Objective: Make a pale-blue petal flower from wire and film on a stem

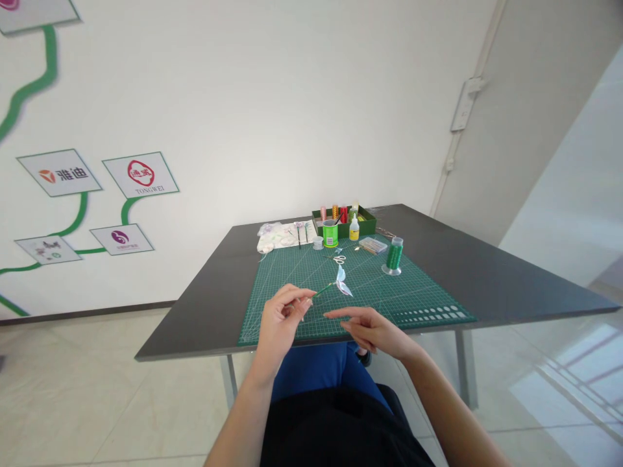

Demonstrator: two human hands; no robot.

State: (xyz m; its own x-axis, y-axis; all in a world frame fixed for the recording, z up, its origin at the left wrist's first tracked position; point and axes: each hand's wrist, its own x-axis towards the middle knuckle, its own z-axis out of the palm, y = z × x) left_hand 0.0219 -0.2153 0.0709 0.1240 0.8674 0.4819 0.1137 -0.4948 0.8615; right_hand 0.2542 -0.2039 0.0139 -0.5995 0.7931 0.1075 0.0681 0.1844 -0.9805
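Observation:
My left hand (282, 318) is closed in a pinch on the green stem of a small artificial flower (341, 285). The pale, shiny petals point right, above the mat. Close by on the right is my right hand (372, 332), its index finger stretched toward the stem and the other fingers curled in. Whether those curled fingers hold anything fine, such as thread, I cannot make out. A green cutting mat (302, 275) lies beneath both hands. Beyond the flower are white-handled scissors (339, 259), and a spool of green thread (394, 255) stands upright to the right.
At the back stand a green box (368, 226) of thread spools, a bright green can (330, 235) and a glue bottle (354, 229). A clear plastic case (374, 244) lies near them. White material and petal pieces (282, 235) rest at the back left of the dark table (209, 285).

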